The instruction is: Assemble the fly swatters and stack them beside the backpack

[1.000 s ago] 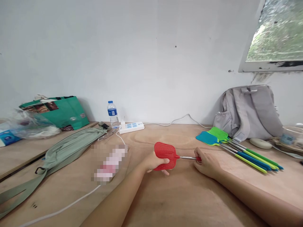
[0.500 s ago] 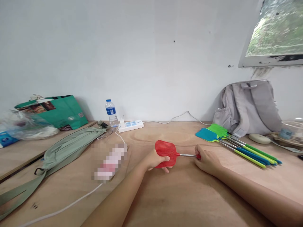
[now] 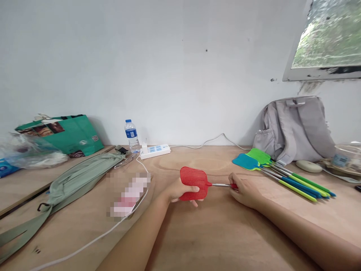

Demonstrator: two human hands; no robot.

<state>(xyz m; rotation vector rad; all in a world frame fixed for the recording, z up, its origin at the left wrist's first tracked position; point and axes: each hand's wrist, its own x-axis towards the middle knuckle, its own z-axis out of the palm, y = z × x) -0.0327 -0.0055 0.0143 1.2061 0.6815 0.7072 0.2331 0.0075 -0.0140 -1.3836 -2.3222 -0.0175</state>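
Observation:
A red fly swatter [image 3: 194, 176] with a perforated head and a short metal shaft lies across both hands, low over the wooden table. My left hand [image 3: 180, 191] grips the head, its thumb on top and its fingers underneath. Around the red handle end, my right hand [image 3: 243, 191] is closed, hiding most of that handle. To the right of it, several more fly swatters [image 3: 284, 176] lie in a fanned pile, with blue and green heads, metal shafts and coloured handles.
Along the wall stand a green bag [image 3: 76, 131], a water bottle [image 3: 131, 136], a white power strip [image 3: 155, 151] and a grey backpack [image 3: 296, 128]. A grey-green belt bag [image 3: 81, 177] and a blurred-out object [image 3: 129, 195] with a white cable [image 3: 93, 241] lie at the left.
My left hand has shifted slightly left with the swatter's head. My right hand has also moved a little left and stays closed on the handle.

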